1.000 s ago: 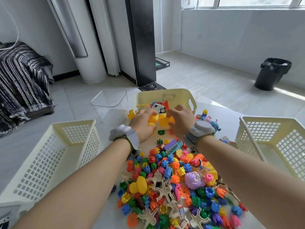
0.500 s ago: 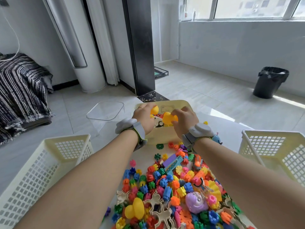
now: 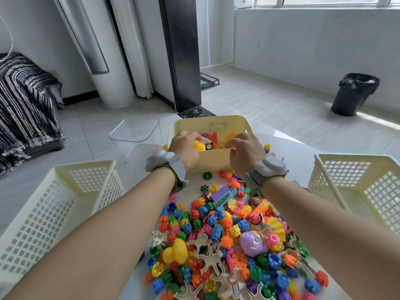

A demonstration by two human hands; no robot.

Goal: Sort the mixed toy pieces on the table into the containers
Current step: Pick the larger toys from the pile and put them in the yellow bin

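A pale yellow tub (image 3: 236, 121) stands at the table's far edge, with a toy car (image 3: 208, 144) and other toys inside. My left hand (image 3: 184, 151) reaches over its near rim, fingers closed on a small yellow duck (image 3: 199, 146). My right hand (image 3: 245, 151) curls over the same rim around a yellow toy (image 3: 232, 137), mostly hidden by the fingers. Nearer me, a mixed toy pile (image 3: 216, 230) of several coloured connector blocks holds a larger yellow duck (image 3: 175, 253) and a purple doll head (image 3: 253, 243).
A white lattice basket (image 3: 54, 213) stands left of the pile and another one (image 3: 363, 182) stands right of it. Left of the tub stands a clear plastic container (image 3: 136, 133). On the floor beyond are a black bin (image 3: 352, 94) and a striped blanket (image 3: 23, 100).
Both hands have lifted their yellow toys from the table and moved forward and down over the tub's near rim. The camera has tilted up a little.
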